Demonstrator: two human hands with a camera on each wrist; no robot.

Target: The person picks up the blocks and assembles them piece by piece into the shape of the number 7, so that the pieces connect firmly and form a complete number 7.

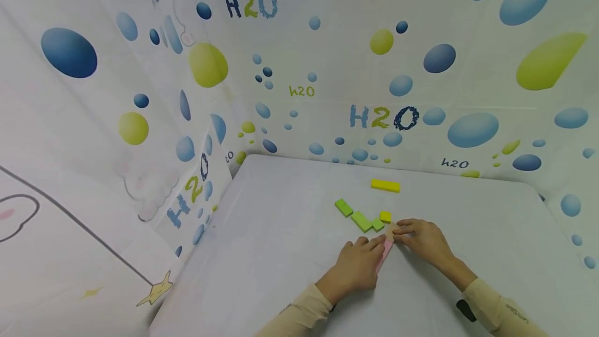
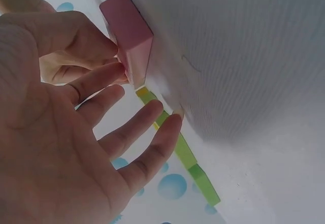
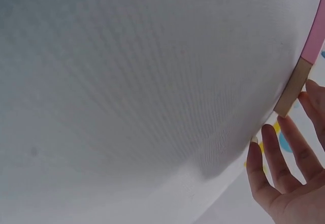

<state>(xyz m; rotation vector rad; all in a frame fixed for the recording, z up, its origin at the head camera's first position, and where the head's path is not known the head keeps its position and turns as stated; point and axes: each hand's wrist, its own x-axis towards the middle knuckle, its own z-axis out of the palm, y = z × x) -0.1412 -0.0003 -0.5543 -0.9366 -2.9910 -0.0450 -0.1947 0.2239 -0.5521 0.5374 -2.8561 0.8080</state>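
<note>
Both hands, left hand [image 1: 356, 267] and right hand [image 1: 423, 239], touch with straight fingers a long pink block [image 1: 385, 254] lying flat.

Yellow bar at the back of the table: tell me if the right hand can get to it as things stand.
Probably yes. Bare table lies between the right hand and the yellow bar, which lies alone beyond the green blocks.

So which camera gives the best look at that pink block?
The left wrist view: the pink block fills the frame close up, end face and side clear. The head view shows only a sliver between the hands. The right wrist view catches just a thin pink edge at the frame's border.
</note>
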